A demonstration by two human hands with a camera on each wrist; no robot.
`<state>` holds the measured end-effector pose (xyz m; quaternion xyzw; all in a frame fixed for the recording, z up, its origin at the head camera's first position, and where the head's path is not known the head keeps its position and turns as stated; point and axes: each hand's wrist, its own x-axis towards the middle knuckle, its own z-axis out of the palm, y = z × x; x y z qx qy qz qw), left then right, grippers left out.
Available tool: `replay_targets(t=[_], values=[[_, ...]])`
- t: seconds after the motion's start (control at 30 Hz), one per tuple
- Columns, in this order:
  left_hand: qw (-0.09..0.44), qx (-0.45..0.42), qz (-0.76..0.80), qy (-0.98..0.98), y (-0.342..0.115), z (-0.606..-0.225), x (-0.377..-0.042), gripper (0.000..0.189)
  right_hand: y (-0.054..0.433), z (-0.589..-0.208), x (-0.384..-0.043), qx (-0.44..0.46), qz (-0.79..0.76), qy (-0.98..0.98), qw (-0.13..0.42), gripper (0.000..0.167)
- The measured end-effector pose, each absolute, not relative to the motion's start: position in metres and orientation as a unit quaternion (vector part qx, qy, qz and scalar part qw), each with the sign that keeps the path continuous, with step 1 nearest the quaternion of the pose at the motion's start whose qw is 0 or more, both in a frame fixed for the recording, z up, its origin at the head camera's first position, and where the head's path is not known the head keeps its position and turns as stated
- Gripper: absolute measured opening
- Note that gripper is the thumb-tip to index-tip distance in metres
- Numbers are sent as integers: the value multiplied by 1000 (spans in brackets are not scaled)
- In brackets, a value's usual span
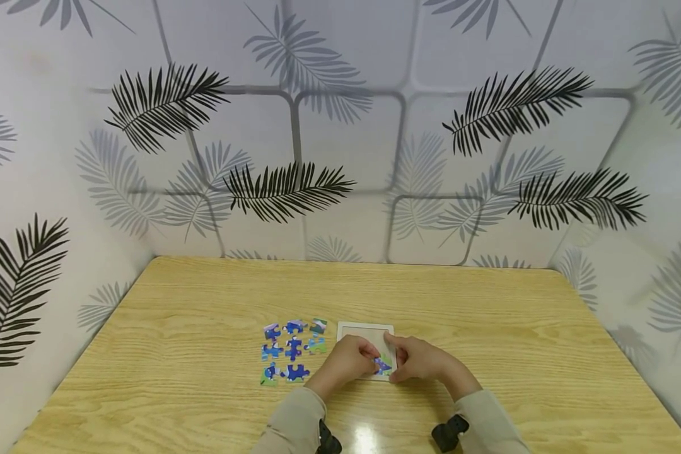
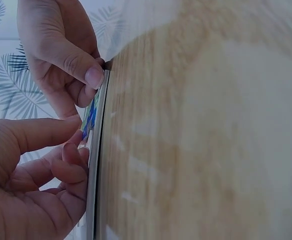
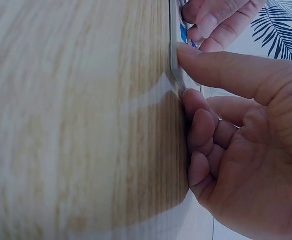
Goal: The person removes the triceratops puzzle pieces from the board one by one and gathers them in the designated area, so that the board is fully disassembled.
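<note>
A big wooden table (image 1: pixel 488 328) sits in front of walls (image 1: pixel 346 126) with leaf pictures on them. Two arms in tan sleeves (image 1: pixel 295 422) reach over the near edge of the table.

A flat white puzzle tray (image 1: pixel 366 331) lies near the middle of the table. Both hands meet over its near part. The left hand (image 1: pixel 346 359) has its fingers curled, and its fingertips (image 2: pixel 76 155) touch a small blue puzzle piece (image 1: pixel 383 364) that lies in the near right corner of the tray. The thumb is stretched out above the piece. The right hand (image 1: pixel 420 358) is just beside it. Its thumb (image 3: pixel 221 62) presses on the edge of the tray, and its other fingers are curled against the table next to the tray.

Left of the tray, eight loose puzzle pieces (image 1: pixel 292 350) lie in neat rows. They are blue with bits of green. They sit close together but do not touch the tray.
</note>
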<state>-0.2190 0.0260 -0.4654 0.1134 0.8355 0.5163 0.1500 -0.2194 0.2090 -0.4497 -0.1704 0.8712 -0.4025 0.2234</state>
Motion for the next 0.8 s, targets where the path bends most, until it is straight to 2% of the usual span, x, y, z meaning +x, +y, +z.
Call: replay_targets(t=[0.5, 0.8], values=[[162, 131, 519, 829, 21, -463, -217, 12, 209, -452, -219, -167, -403, 872, 223, 84], [138, 126, 510, 840, 23, -464, -216, 8, 209, -450, -219, -162, -405, 871, 227, 83]])
